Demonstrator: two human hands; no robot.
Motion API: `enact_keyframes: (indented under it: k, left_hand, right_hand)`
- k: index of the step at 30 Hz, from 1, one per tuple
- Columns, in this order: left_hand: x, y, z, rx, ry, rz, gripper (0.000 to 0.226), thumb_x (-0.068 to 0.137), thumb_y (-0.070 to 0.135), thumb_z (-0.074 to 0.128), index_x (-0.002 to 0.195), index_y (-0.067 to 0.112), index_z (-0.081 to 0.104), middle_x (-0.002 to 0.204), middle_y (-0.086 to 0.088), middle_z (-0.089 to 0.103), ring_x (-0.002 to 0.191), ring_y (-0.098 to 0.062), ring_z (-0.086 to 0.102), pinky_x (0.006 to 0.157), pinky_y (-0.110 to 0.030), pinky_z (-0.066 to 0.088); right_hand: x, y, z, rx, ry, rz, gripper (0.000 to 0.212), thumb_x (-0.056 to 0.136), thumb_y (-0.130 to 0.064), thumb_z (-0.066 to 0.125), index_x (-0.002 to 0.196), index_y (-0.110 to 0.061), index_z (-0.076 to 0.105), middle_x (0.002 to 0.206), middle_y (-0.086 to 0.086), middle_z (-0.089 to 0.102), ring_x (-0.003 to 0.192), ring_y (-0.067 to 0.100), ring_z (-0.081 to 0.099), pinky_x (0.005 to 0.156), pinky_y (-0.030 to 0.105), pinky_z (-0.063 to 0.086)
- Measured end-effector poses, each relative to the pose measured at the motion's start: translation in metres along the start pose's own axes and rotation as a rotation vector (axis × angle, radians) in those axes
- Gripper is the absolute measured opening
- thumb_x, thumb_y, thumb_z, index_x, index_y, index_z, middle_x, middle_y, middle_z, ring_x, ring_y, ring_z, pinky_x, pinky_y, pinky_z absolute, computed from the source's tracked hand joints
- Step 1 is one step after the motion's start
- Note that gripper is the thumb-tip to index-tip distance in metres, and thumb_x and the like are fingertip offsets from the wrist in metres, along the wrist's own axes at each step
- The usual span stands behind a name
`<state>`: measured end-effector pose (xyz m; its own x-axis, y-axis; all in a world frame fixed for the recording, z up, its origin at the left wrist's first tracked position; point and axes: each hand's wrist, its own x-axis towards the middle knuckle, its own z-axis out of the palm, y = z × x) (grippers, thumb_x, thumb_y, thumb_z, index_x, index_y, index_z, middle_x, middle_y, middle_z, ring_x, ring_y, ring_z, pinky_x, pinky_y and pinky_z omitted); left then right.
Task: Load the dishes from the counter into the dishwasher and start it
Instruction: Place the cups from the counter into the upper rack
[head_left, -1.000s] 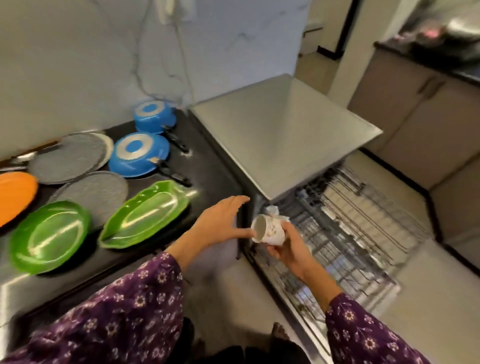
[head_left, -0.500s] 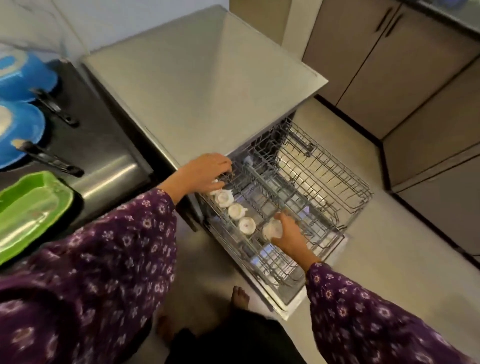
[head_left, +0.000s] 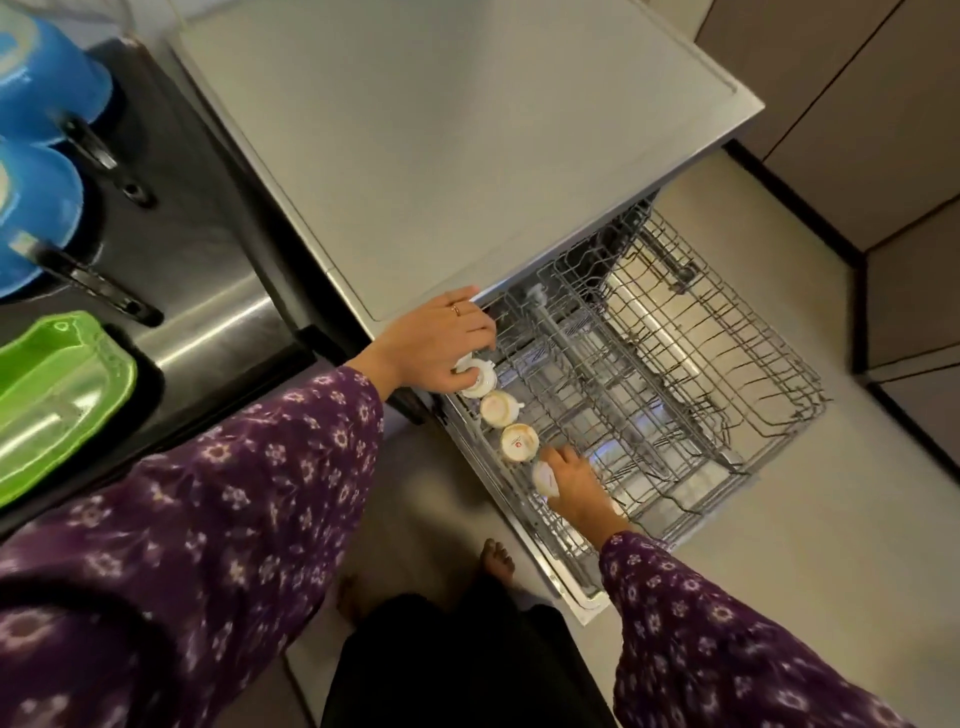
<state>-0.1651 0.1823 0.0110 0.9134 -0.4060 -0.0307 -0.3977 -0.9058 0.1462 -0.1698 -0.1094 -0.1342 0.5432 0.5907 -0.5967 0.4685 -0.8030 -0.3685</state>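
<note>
As left hand (head_left: 431, 348) grips 1 cup (head_left: 478, 385), right hand (head_left: 576, 488) seemingly grips another; 2 between.

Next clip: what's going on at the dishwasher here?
A person is loading small white cups into a pulled-out wire rack of the open dishwasher. The left hand grips the rear cup of a row along the rack's near edge, and the right hand holds the front cup. The two middle cups sit between them, untouched. A green dish and blue pans wait on the counter.
</note>
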Motion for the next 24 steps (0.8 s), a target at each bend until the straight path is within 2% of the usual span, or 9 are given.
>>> enact_keyframes:
  k: [5, 9, 12, 15, 18, 21, 24]
  left_hand:
    - [0.002, -0.001, 0.003, -0.077, 0.041, -0.003, 0.023, 0.081, 0.037, 0.054, 0.095, 0.022, 0.064, 0.102, 0.008, 0.063, 0.1, -0.013, 0.056, 0.118, -0.037, 0.014]
    - [0.001, -0.004, 0.006, -0.093, 0.053, 0.0, 0.023, 0.081, 0.038, 0.053, 0.096, 0.023, 0.063, 0.101, 0.008, 0.063, 0.098, -0.012, 0.056, 0.118, -0.037, 0.014]
    - [0.001, -0.005, 0.007, -0.104, 0.064, 0.007, 0.025, 0.082, 0.038, 0.05, 0.095, 0.022, 0.064, 0.1, 0.007, 0.064, 0.097, -0.013, 0.057, 0.118, -0.036, 0.014]
    - [0.001, -0.007, 0.009, -0.114, 0.072, 0.014, 0.026, 0.082, 0.039, 0.048, 0.095, 0.022, 0.064, 0.1, 0.008, 0.064, 0.097, -0.013, 0.057, 0.118, -0.034, 0.011]
    - [0.001, -0.007, 0.01, -0.105, 0.064, 0.026, 0.026, 0.082, 0.04, 0.047, 0.094, 0.024, 0.063, 0.098, 0.009, 0.063, 0.097, -0.013, 0.056, 0.119, -0.035, 0.012]
    - [0.001, -0.006, 0.008, -0.122, 0.061, 0.027, 0.024, 0.082, 0.039, 0.045, 0.092, 0.025, 0.062, 0.097, 0.01, 0.063, 0.096, -0.012, 0.057, 0.119, -0.037, 0.013]
    - [-0.001, -0.006, -0.001, -0.204, 0.032, 0.01, 0.027, 0.08, 0.041, 0.044, 0.091, 0.026, 0.064, 0.098, 0.011, 0.065, 0.096, -0.01, 0.058, 0.119, -0.035, 0.01]
  right_hand:
    - [0.011, 0.004, 0.01, -0.013, -0.014, -0.002, 0.072, 0.074, -0.006, 0.07, 0.137, -0.011, 0.035, 0.133, 0.01, 0.041, 0.118, 0.032, 0.044, 0.096, 0.042, 0.043]
    - [0.02, 0.004, 0.015, -0.064, -0.035, -0.015, 0.069, 0.074, -0.009, 0.071, 0.134, -0.01, 0.036, 0.131, 0.008, 0.038, 0.117, 0.031, 0.044, 0.093, 0.039, 0.046]
    - [0.022, 0.001, 0.017, -0.038, -0.021, -0.001, 0.069, 0.073, -0.009, 0.074, 0.132, -0.012, 0.038, 0.128, 0.01, 0.037, 0.114, 0.029, 0.044, 0.091, 0.042, 0.048]
    - [0.023, -0.001, 0.019, -0.022, -0.035, 0.027, 0.074, 0.071, -0.006, 0.077, 0.133, -0.012, 0.036, 0.13, 0.013, 0.034, 0.117, 0.031, 0.042, 0.094, 0.043, 0.047]
    - [0.021, -0.003, 0.015, -0.038, -0.049, 0.085, 0.076, 0.073, 0.001, 0.071, 0.136, -0.007, 0.031, 0.134, 0.015, 0.03, 0.122, 0.033, 0.038, 0.098, 0.041, 0.043]
    - [0.015, -0.015, 0.006, -0.047, 0.016, 0.158, 0.063, 0.08, 0.006, 0.058, 0.136, -0.004, 0.031, 0.137, 0.016, 0.029, 0.126, 0.033, 0.036, 0.098, 0.039, 0.042]
    - [0.004, -0.037, -0.009, 0.041, 0.154, 0.147, 0.046, 0.084, 0.006, 0.05, 0.128, -0.002, 0.043, 0.13, 0.015, 0.036, 0.119, 0.033, 0.042, 0.093, 0.041, 0.046]
